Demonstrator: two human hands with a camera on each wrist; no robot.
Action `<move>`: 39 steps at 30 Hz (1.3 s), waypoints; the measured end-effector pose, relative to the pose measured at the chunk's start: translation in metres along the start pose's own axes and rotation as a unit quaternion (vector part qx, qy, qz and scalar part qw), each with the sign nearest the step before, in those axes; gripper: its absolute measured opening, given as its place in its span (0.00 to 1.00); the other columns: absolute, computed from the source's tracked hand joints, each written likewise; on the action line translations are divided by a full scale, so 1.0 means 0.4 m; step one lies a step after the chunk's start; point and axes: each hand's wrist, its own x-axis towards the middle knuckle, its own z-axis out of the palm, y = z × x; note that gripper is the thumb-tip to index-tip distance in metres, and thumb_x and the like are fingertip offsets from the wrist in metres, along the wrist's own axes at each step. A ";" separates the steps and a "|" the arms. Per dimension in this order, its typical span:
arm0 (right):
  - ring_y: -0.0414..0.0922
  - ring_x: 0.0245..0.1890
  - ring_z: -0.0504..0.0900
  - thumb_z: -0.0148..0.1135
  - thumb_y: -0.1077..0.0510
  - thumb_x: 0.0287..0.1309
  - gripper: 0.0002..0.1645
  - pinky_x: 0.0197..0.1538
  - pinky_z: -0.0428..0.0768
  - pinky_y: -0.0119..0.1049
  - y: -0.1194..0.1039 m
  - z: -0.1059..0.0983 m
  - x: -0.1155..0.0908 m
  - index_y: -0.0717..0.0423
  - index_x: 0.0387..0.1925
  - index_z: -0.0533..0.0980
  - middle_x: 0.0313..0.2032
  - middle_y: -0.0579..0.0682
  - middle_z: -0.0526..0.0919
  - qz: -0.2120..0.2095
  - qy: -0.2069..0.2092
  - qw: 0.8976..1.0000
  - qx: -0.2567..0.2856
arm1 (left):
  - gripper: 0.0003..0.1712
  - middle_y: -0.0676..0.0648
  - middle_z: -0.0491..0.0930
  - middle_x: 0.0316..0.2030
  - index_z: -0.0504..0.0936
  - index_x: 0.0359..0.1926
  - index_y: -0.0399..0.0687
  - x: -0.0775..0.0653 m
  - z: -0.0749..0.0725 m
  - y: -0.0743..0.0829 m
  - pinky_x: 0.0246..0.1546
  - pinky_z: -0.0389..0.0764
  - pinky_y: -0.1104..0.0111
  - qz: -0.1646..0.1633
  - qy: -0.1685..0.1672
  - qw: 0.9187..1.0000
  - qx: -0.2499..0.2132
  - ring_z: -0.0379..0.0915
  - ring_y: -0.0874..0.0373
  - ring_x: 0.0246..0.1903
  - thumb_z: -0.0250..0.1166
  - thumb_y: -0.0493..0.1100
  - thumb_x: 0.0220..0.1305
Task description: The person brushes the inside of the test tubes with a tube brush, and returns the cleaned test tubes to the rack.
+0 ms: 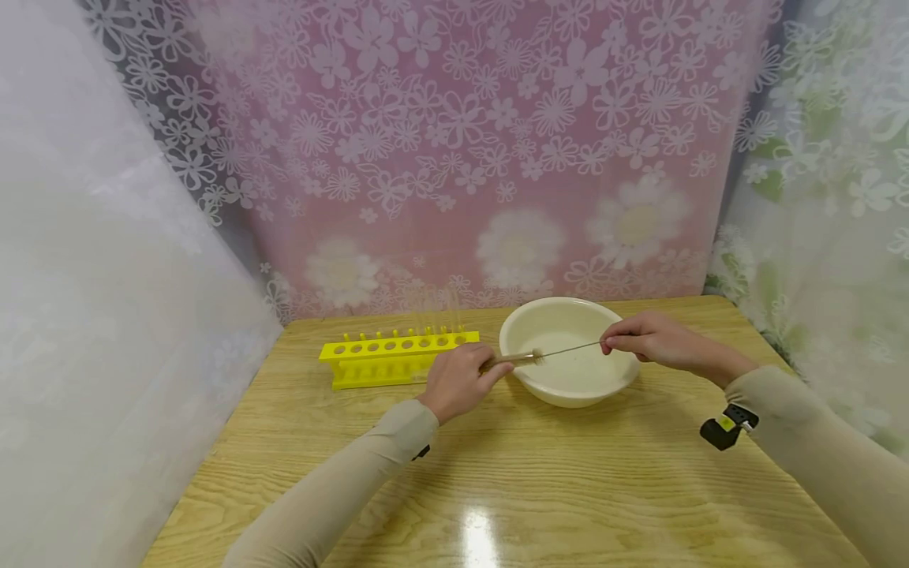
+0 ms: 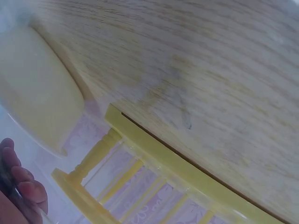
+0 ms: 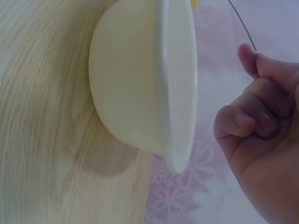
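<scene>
Over the left part of the cream basin (image 1: 568, 386), my left hand (image 1: 460, 380) grips a glass test tube (image 1: 524, 359), its mouth turned to the right. A test tube brush sits at that mouth, its bristles (image 1: 538, 356) partly showing. The brush's twisted wire handle (image 1: 571, 349) runs right to my right hand (image 1: 656, 341), which pinches its end between thumb and forefinger. In the right wrist view the wire (image 3: 244, 25) rises from the fingertips, with the other fingers curled. In the left wrist view the left fingers (image 2: 28, 184) wrap the tube, which is mostly hidden.
A yellow test tube rack (image 1: 398, 345) stands left of the basin, behind my left hand. Several clear tubes (image 1: 443, 308) rise at its right end. The wooden table (image 1: 540, 481) meets a flowered pink curtain (image 1: 461, 158) at the back.
</scene>
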 end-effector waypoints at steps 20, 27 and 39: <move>0.39 0.17 0.57 0.48 0.56 0.78 0.18 0.24 0.64 0.35 -0.052 0.124 0.081 0.62 0.43 0.81 0.30 0.59 0.76 -0.054 -0.052 0.997 0.019 | 0.23 0.62 0.71 0.19 0.79 0.26 0.62 0.008 0.003 0.049 0.15 0.59 0.76 0.021 0.012 0.999 0.041 0.61 0.68 0.15 0.56 0.68 0.70; 0.38 0.17 0.58 0.48 0.54 0.78 0.18 0.24 0.65 0.34 -0.068 0.149 0.097 0.57 0.41 0.82 0.31 0.62 0.78 -0.049 -0.041 0.998 -0.006 | 0.25 0.63 0.71 0.20 0.79 0.26 0.62 0.012 0.004 0.051 0.15 0.61 0.76 0.011 0.009 0.999 0.044 0.61 0.69 0.15 0.53 0.70 0.71; 0.39 0.17 0.62 0.53 0.52 0.76 0.18 0.24 0.67 0.35 -0.035 0.129 0.071 0.56 0.35 0.82 0.21 0.52 0.71 -0.085 0.021 0.996 -0.034 | 0.24 0.63 0.71 0.19 0.80 0.26 0.63 0.006 -0.005 0.039 0.13 0.59 0.75 0.012 0.022 0.999 0.029 0.60 0.67 0.15 0.55 0.69 0.70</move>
